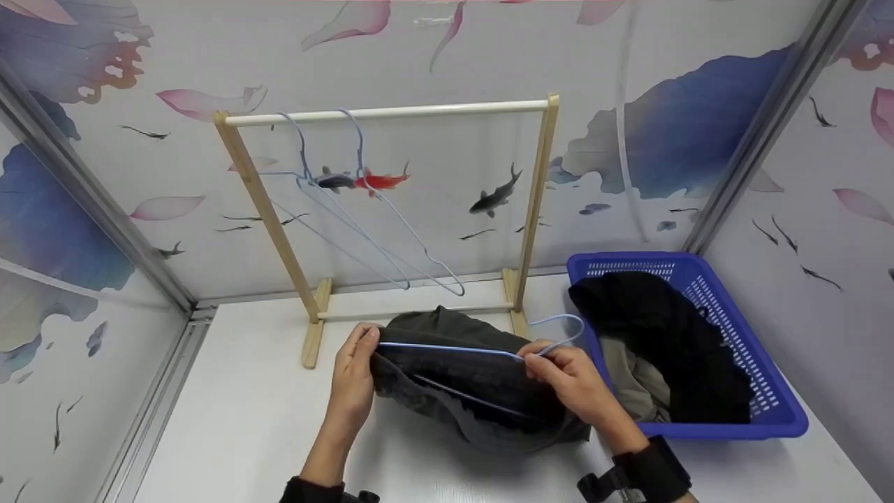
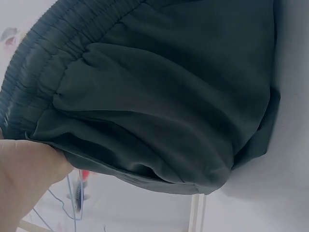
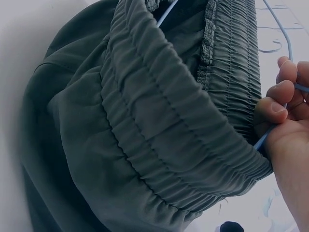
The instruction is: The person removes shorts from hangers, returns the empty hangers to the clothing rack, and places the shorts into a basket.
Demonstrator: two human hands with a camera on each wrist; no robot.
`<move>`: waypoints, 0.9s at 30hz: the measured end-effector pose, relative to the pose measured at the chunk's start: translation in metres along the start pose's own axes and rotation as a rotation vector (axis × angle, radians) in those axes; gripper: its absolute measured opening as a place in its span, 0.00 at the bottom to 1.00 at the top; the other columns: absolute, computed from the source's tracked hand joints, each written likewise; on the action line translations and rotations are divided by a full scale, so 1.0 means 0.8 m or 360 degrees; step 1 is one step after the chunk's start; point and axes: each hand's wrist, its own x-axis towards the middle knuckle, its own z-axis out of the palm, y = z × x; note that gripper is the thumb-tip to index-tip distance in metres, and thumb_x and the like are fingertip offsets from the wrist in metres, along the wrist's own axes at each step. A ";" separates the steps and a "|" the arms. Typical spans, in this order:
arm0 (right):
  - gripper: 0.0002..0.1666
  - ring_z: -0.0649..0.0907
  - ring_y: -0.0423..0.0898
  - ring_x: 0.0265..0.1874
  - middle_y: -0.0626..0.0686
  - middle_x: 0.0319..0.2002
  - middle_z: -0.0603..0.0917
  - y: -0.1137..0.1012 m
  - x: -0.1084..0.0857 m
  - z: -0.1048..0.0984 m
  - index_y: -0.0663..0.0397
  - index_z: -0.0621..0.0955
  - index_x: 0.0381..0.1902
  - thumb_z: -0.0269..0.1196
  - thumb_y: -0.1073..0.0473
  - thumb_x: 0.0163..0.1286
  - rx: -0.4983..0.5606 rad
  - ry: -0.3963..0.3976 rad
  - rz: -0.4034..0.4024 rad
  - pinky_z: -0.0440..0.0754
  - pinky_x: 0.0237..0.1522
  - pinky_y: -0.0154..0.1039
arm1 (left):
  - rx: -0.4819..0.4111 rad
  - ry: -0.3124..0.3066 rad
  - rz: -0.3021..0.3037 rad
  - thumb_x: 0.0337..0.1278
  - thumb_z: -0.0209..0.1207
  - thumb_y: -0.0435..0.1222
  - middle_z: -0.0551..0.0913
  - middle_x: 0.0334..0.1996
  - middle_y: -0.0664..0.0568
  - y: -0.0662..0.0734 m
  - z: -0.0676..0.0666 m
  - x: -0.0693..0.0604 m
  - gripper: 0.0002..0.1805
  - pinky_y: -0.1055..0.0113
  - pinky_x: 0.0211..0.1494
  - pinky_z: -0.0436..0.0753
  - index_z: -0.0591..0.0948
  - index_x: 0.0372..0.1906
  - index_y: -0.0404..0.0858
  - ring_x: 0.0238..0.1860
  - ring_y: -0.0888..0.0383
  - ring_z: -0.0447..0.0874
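Observation:
Dark grey-green pants (image 1: 482, 426) with a gathered elastic waistband (image 3: 159, 116) are held just over the white table, waist opening facing up. A blue wire hanger (image 1: 447, 347) lies across that opening, part of it inside the waistband. My left hand (image 1: 355, 370) grips the waistband at the left, around one end of the hanger, thumb on top. With thumb and fingers, my right hand (image 1: 573, 381) pinches the hanger near its neck, the hook (image 1: 580, 323) sticking out past it. In the left wrist view, cloth covers most of the left fingers.
Behind the pants stands a wooden rack (image 1: 534, 209) with a white rail (image 1: 447, 110). Two blue wire hangers (image 1: 360, 143) hang from its left half. On the right, a blue plastic basket (image 1: 782, 391) holds black cloth (image 1: 670, 328) and grey-beige cloth (image 1: 632, 377). Printed walls enclose the table.

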 end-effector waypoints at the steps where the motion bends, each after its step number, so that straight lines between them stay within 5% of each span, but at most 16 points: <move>1: 0.11 0.78 0.37 0.30 0.59 0.31 0.81 0.000 0.000 0.000 0.66 0.86 0.42 0.56 0.70 0.79 0.0005 0.0001 0.0002 0.76 0.33 0.30 | -0.0016 -0.0007 0.0004 0.85 0.42 0.42 0.74 0.37 0.49 0.000 0.000 0.000 0.20 0.67 0.45 0.71 0.78 0.47 0.30 0.42 0.55 0.71; 10: 0.11 0.77 0.36 0.29 0.55 0.30 0.81 0.001 -0.001 0.000 0.67 0.85 0.42 0.56 0.70 0.79 0.0044 0.0006 0.0031 0.75 0.31 0.30 | -0.0213 -0.0086 0.0012 0.85 0.40 0.41 0.73 0.37 0.48 -0.004 0.000 0.000 0.21 0.68 0.43 0.72 0.75 0.47 0.25 0.41 0.55 0.71; 19: 0.11 0.77 0.37 0.28 0.54 0.30 0.81 0.001 -0.002 -0.002 0.67 0.85 0.42 0.55 0.69 0.79 0.0055 0.0003 0.0041 0.75 0.31 0.30 | -0.0592 -0.0256 -0.0006 0.86 0.38 0.41 0.71 0.40 0.48 -0.006 -0.001 0.000 0.19 0.68 0.46 0.75 0.73 0.44 0.31 0.43 0.57 0.70; 27: 0.11 0.74 0.37 0.26 0.47 0.30 0.79 0.004 -0.002 -0.002 0.71 0.84 0.41 0.54 0.71 0.79 0.0153 -0.0024 0.0017 0.70 0.26 0.34 | -0.0682 -0.0317 -0.0038 0.86 0.36 0.43 0.73 0.46 0.47 -0.008 -0.003 -0.002 0.22 0.66 0.54 0.78 0.74 0.50 0.30 0.49 0.56 0.71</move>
